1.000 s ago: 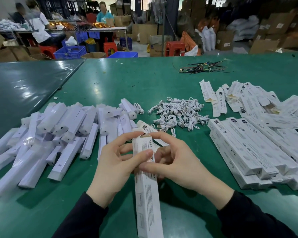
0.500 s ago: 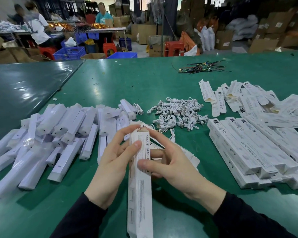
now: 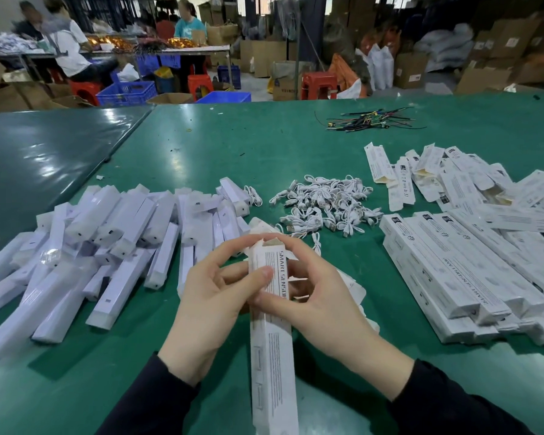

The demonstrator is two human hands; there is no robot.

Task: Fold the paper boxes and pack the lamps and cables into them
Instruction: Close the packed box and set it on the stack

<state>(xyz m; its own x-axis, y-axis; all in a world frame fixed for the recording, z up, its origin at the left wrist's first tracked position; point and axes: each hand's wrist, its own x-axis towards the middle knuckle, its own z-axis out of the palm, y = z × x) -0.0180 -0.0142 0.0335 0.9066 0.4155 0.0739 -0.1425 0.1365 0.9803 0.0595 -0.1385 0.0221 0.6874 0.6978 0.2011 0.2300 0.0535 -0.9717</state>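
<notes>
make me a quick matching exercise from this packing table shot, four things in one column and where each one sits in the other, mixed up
Things:
1. box being folded
2. pile of white cables
3. wrapped lamps
4. bundle of dark wires

Places:
A. far side of the green table, right of centre
B. heaped on the left
C. gripped by left hand and right hand
D. middle of the table, beyond the hands

Pairs: 1-C, 2-D, 3-B, 4-A

Both hands, left hand (image 3: 211, 309) and right hand (image 3: 321, 302), grip a long white paper box (image 3: 272, 356) above the green table (image 3: 201, 146).

matt paper box (image 3: 272, 356) — glossy green table (image 3: 201, 146)
</notes>
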